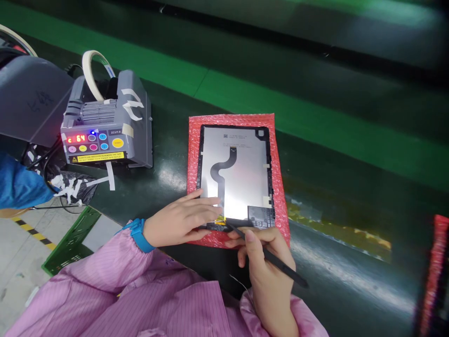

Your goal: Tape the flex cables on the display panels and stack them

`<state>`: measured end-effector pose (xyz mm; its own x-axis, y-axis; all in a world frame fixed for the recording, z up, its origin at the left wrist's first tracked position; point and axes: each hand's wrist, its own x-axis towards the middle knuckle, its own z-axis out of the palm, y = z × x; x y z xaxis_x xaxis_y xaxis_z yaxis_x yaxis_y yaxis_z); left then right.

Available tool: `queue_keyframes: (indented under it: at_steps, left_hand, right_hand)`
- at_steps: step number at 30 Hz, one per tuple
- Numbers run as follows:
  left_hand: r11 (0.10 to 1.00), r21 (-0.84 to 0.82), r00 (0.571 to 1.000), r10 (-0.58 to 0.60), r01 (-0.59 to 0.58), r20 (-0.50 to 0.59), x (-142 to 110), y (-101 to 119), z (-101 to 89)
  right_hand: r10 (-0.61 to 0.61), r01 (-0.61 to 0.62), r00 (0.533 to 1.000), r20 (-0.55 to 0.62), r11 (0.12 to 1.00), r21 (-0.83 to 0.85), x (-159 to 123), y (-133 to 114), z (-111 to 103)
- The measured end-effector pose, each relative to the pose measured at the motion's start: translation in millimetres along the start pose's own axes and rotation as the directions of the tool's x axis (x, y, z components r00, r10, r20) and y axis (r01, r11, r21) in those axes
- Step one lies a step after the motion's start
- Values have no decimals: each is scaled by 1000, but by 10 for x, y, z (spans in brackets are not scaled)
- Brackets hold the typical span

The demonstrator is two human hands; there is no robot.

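So I'm standing by the worktop (168, 145) and there's a tablet-sized panel (242, 178) lying back side up on a red bubble-wrap sheet (282, 210), right in front of the person. The left hand (185, 220) is laid over its lower left part, fingers stretched out and slightly apart, not clamped on anything I can see. The right hand (270, 262) is closed pen-style around a slim black tool (286, 270), tip down by the yellow tape (220, 221) at the bottom edge.

How far along? The dark ribbon cable (220, 187) already runs down the silver back, and pale tape bits (267, 202) sit on the right edge. I'd say the tape spot is the bit in hand and not finished, but fingers block part of it, so can't tell if anything's fastened. Tape dispenser (136, 140) stands off left, well apart.
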<state>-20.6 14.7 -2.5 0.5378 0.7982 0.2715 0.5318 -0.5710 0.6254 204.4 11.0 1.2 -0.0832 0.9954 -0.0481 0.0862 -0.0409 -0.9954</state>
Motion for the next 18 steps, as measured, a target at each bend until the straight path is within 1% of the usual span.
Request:
queue_keyframes:
  at_steps: [7,10,12,14,16,18]
  left_hand:
    - [1000,-6,1000,-16,16,13,-11,-4,7]
    - [1000,-5,999,-21,21,-25,-7,19,15]
    - [997,-20,995,-76,75,-69,16,62,41]
    - [984,-50,973,-179,173,-143,59,124,91]
    - [959,-82,929,-283,271,-240,114,194,157]
    - [937,-103,880,-350,335,-322,166,258,217]
  right_hand:
    - [-25,26,1000,6,997,-73,-18,11,-7]
    - [-35,36,999,11,995,-91,-33,28,-15]
    - [-35,36,999,15,994,-101,-40,30,-17]
    - [-32,33,999,16,993,-109,-44,24,-15]
    - [-23,24,1000,14,993,-116,-44,13,-12]
    - [-13,14,1000,11,993,-119,-41,4,-10]
